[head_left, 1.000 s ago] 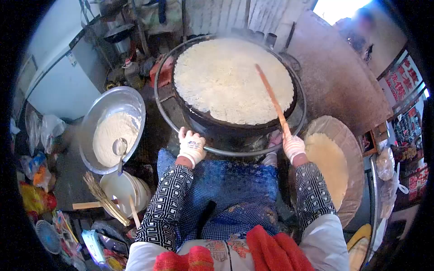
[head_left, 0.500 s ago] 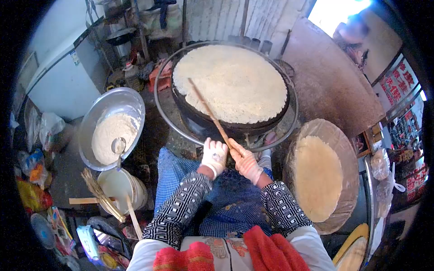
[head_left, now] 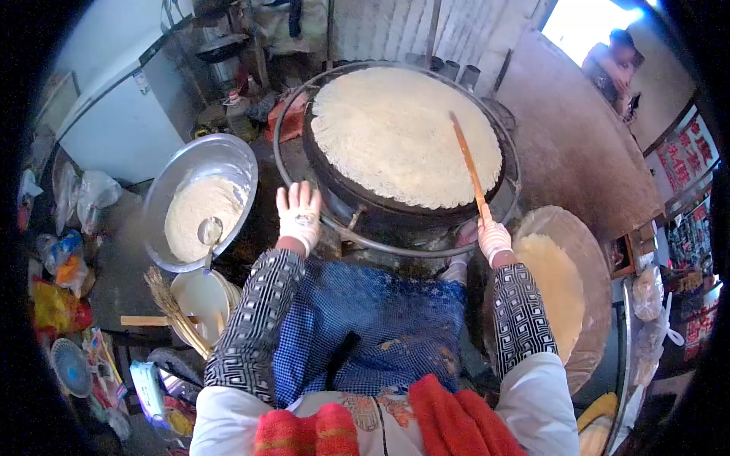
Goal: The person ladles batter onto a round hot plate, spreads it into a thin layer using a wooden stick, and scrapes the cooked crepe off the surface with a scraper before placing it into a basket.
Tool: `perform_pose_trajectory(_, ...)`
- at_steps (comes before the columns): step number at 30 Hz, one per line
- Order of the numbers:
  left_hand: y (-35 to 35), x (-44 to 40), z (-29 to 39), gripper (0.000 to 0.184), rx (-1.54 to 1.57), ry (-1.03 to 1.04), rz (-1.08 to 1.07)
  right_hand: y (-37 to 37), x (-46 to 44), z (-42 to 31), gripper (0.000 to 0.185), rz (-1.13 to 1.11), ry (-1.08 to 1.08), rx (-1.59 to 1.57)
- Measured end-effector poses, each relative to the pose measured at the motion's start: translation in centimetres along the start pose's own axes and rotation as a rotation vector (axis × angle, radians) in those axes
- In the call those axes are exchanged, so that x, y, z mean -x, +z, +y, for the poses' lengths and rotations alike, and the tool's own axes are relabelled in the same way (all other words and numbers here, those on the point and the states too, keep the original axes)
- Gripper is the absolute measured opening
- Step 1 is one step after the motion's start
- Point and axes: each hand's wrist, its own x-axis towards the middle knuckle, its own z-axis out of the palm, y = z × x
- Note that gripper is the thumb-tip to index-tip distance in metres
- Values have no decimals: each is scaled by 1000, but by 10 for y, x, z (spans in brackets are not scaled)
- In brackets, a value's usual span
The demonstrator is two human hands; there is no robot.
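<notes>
My right hand (head_left: pixel 493 239), in a pale glove, grips the lower end of a flat wooden stick (head_left: pixel 467 161). The stick's far end lies over a wide, thin pancake (head_left: pixel 403 137) that covers most of a round black griddle (head_left: pixel 334 171). My left hand (head_left: pixel 299 220), also gloved, holds nothing; its fingers are spread beside the metal ring (head_left: pixel 411 251) around the griddle. To the left, a metal basin (head_left: pixel 157 216) holds pale batter (head_left: pixel 190 220) with a ladle (head_left: pixel 210 231) in it.
A white bucket (head_left: pixel 199 298) stands below the basin, with a straw brush (head_left: pixel 169 302) over it. At right, a plastic-lined round basket (head_left: pixel 595 304) holds another pancake (head_left: pixel 553 277). A person (head_left: pixel 614 64) is at the opening at top right.
My left hand has left the stick, moved left and opened. My right hand has moved right and up, swinging the stick to the right side of the pancake. The view has shifted slightly.
</notes>
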Motion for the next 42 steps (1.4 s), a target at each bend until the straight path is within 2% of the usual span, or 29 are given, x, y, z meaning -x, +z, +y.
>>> perform_pose_trajectory(1,1,4,6,48,13,77,79,20,-6,-2,52,105,-26,-176)
perform_pose_trajectory(2,-10,12,21,48,132,155,45,54,-14,-2,50,205,-46,-348)
perform_pose_trajectory(4,-17,24,69,52,275,282,-101,57,0,-19,42,219,25,-683)
perform_pose_trajectory(5,-11,30,100,55,295,332,-214,75,4,-23,42,164,30,-945)
perform_pose_trajectory(9,15,57,197,48,274,358,-190,17,92,-117,40,-255,75,-1358)
perform_pose_trajectory(10,-15,52,200,48,127,377,-429,6,111,-138,39,-329,83,-1418)
perform_pose_trajectory(11,23,58,201,40,244,324,-204,-4,127,-153,39,-342,52,-1443)
perform_pose_trajectory(13,29,30,171,31,377,376,-408,-16,145,-169,40,-221,-132,-1380)
perform_pose_trajectory(14,63,32,163,27,401,326,-248,-21,152,-172,42,-127,-240,-1313)
perform_pose_trajectory(15,53,33,144,25,320,356,-72,-30,150,-167,45,-84,-279,-990)
perform_pose_trajectory(17,19,22,117,26,237,301,-296,-57,141,-137,52,-7,-323,-342)
perform_pose_trajectory(18,-6,15,102,25,199,303,-396,-32,127,-105,58,-19,-366,-208)
perform_pose_trajectory(19,-19,7,89,25,162,295,-494,-40,123,-90,57,-103,-292,-56)
perform_pose_trajectory(23,15,-26,36,23,-104,287,-603,-15,83,-17,56,-74,-252,-34)
perform_pose_trajectory(27,23,-64,-18,22,-293,350,-639,-11,17,18,55,-35,-113,-18)
perform_pose_trajectory(29,78,-75,-61,22,-284,349,-437,-16,-26,27,54,-43,-17,28)
perform_pose_trajectory(30,56,-87,-67,21,-306,411,-505,-3,-49,48,51,36,-33,-34)
perform_pose_trajectory(31,75,-96,-88,17,-305,452,-387,9,-74,63,50,68,-54,-38)
perform_pose_trajectory(33,100,-123,-120,14,-361,530,-336,1,-117,66,49,0,100,26)
perform_pose_trajectory(36,127,-161,-157,12,-597,659,-341,29,-184,99,42,101,95,-48)
perform_pose_trajectory(37,136,-174,-167,12,-574,662,-290,30,-197,108,41,110,113,-16)
perform_pose_trajectory(39,160,-203,-187,14,-519,658,-210,27,-212,114,39,127,101,-202)
perform_pose_trajectory(40,174,-211,-196,16,-483,656,-173,9,-201,98,37,165,130,-128)
perform_pose_trajectory(42,193,-222,-208,20,-403,661,-72,18,-193,114,37,196,103,-211)
